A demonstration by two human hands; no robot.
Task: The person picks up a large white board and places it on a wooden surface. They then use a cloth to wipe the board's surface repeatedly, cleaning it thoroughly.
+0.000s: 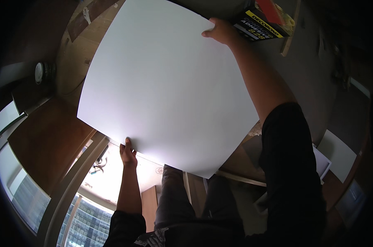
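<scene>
The left grip [129,154] and right grip [221,31] hold a white sheet [166,86] by its edges.

A dark grey surface [304,88] spreads across the right; whether it is floor or table cannot be told. At its upper end sits a black-and-yellow box-shaped container [256,29], with a red piece [271,12] at its top and a narrow wooden strip [286,46] just beside it. At upper left, a tan surface [73,61] carries a brown strip of board [80,25] with a whitish scrap [86,15] on it. On the bright white surface [118,175] at lower left lies a dark, curled object [99,163], its kind unclear.
</scene>
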